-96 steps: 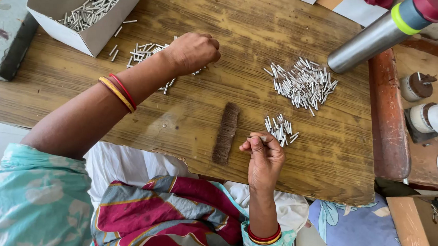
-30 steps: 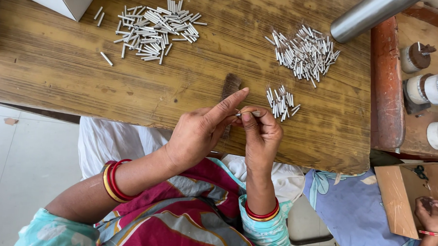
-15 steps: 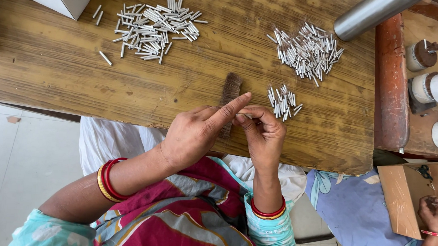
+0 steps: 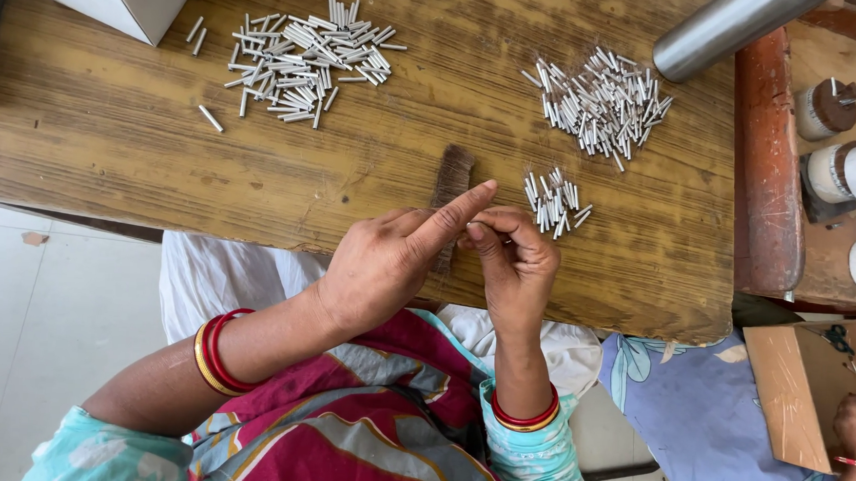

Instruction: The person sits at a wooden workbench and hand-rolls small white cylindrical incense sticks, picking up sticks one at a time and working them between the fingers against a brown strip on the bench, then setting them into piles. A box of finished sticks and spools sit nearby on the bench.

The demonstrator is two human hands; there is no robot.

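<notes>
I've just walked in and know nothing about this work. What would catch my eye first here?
Two hands meet at the near edge of the worn wooden table: the left hand and right hand touch fingertips, pinching something too small to tell. Around them lie heaps of small silver-white metal tubes: a tiny pile just beyond the fingers, a larger one to the right, another far left. A dark brown brush-like strip lies beside the hands.

Bare tabletop (image 4: 111,146) lies open left of the hands; 3 heaps of small metal pins (image 4: 306,54) crowd the far side.
</notes>
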